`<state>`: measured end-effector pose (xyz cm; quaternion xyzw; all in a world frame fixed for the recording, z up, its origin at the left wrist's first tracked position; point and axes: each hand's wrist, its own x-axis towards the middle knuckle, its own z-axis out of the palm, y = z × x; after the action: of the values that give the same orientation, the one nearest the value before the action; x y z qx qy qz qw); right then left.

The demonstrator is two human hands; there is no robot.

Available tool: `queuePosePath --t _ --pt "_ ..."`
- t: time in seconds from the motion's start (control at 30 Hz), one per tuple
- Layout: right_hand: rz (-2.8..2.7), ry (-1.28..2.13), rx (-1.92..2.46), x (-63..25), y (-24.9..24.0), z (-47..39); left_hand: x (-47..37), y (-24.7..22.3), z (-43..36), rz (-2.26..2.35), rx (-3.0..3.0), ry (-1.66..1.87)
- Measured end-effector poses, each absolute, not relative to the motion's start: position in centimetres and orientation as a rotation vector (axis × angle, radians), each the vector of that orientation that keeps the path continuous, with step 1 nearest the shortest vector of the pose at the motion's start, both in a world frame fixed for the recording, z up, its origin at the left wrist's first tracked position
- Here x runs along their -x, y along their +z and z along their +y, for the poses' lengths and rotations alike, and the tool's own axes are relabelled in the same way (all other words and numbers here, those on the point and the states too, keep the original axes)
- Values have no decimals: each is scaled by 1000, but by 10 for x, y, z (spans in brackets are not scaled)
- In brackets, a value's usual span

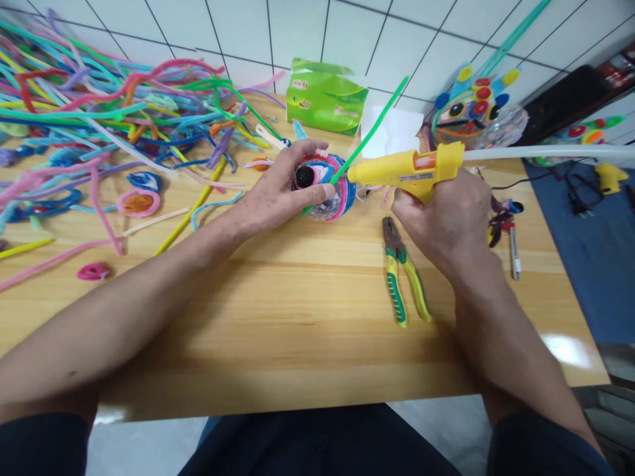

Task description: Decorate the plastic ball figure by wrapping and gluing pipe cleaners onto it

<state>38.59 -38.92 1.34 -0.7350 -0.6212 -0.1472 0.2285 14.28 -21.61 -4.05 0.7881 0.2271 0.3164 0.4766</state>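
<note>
Glue gun (384, 170), yellow, held over the table (297, 311) by the right hand (444, 221), closed round its grip; long axis nearly level crosswise, nozzle pointing left to a green pipe cleaner (374, 129) (contact unclear), white glue stick (536, 153) extending right. Wrapped craft piece (346, 198), blue and pink, gripped by the left hand (284, 188); pipe cleaner slanting up and rightward from it.

2 hands (282, 188) (446, 221); 1 held glue gun (384, 169); 1 pr pliers (394, 253); 1 green pk (325, 99).
</note>
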Motion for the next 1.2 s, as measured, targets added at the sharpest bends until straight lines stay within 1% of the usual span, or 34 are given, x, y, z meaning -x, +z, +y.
queuePosePath --t 0.17,0.43,0.6,0.93,1.2 --pt "-1709 -334 2031 -391 12 -390 -143 -38 -216 526 -1932 747" --pt "-1730 -363 1994 -391 11 -391 -142 -38 -216 538 -1933 733" --pt "-1714 -306 2032 -391 14 -391 -142 -37 -216 527 -1925 735" --pt "-1697 -327 2148 -381 22 -391 -142 -38 -215 512 -1903 726" --pt "-1697 -347 2015 -387 15 -391 -142 -35 -218 539 -1922 723"
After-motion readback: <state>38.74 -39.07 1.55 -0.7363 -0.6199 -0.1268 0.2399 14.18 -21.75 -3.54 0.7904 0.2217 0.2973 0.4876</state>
